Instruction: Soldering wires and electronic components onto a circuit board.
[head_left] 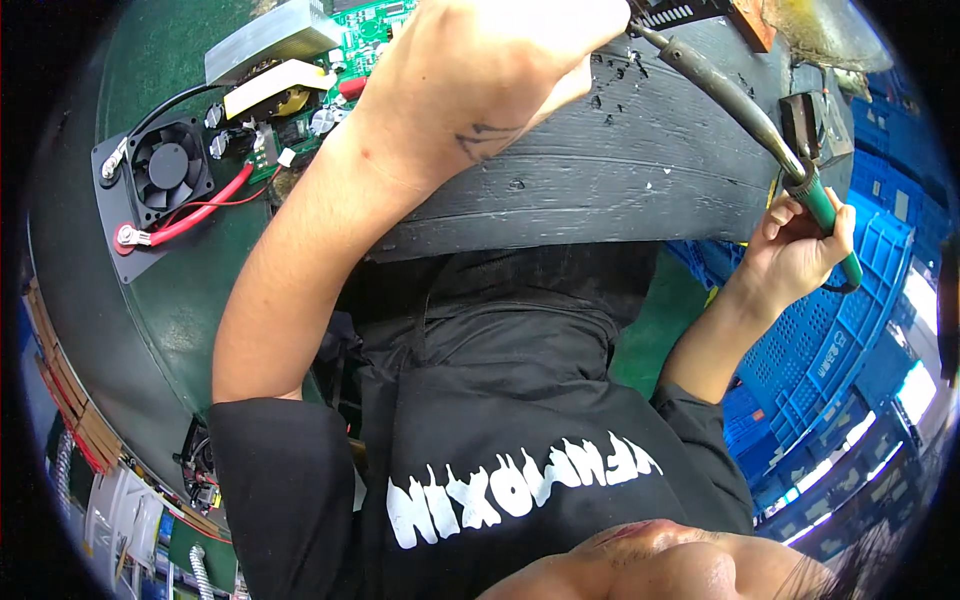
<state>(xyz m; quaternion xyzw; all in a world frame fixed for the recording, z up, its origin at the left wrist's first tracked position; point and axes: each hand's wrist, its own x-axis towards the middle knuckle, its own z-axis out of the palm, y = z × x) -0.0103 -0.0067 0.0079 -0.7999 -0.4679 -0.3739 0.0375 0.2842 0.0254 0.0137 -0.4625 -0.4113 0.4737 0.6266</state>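
My right hand (795,245) is closed around the green handle of a soldering iron (725,95). The iron's metal shaft slants up and left, and its tip comes close to my left fingers. My left hand (500,60) reaches across to the top edge with its fingers curled together; what they pinch is hidden behind the hand. Just beyond those fingertips shows a black slotted part (682,12). Under my left forearm lies a green circuit board (375,40), partly covered by it. A black fan (170,168) on a dark plate joins that board through a thick red wire (205,210).
Dark specks of debris lie on the black board (560,190) at the front of the table. A finned metal heat sink (270,42) stands at the upper left. A brown block (752,25) and a dark metal block (800,125) sit upper right, with blue crates (830,330) beyond.
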